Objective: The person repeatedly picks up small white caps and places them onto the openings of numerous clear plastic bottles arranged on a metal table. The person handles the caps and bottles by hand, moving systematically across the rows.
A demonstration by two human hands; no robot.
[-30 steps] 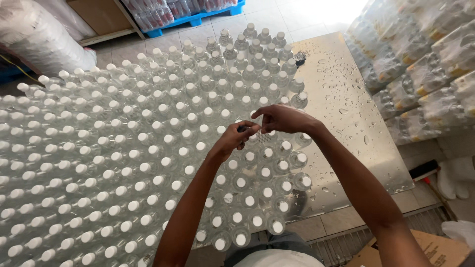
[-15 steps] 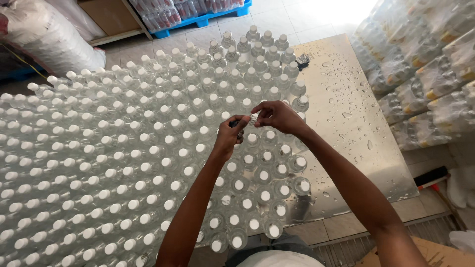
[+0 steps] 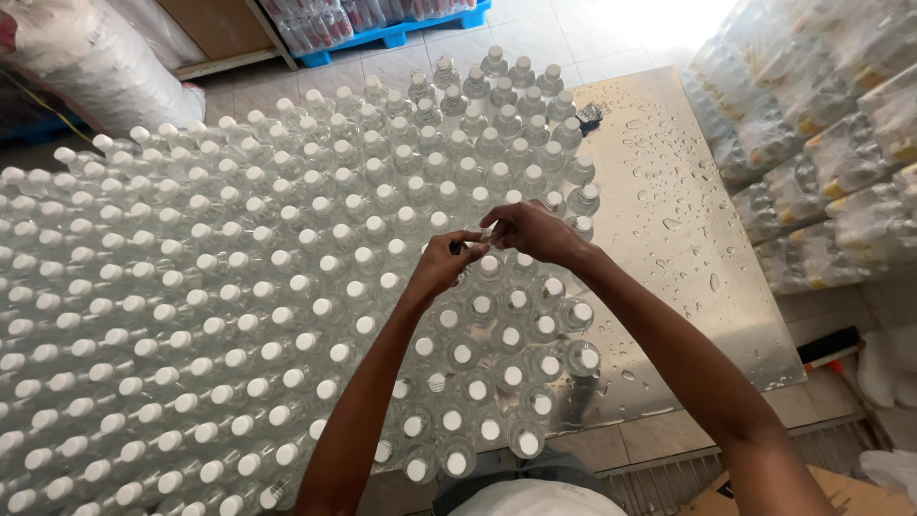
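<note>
A small clear seal (image 3: pixel 489 232) was pinched between the fingertips of both hands, just above the white-capped bottles (image 3: pixel 287 287). The left hand (image 3: pixel 446 265) and right hand (image 3: pixel 535 232) met fingertip to fingertip — fingers closed on the seal — with both forearms stretched forward over the wet metal table (image 3: pixel 669 220). Compared with half a second earlier, the hands had barely shifted — the same pinch held.

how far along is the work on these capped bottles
Done: nearly every clear bottle packed on the wet metal table already wears a white cap. In hand: the left hand and right hand meet above the right side of the block, pinching something small between the fingertips; what it is cannot be told. Left: nothing here marks handled bottles from unhandled ones, so the remainder cannot be judged.
</note>
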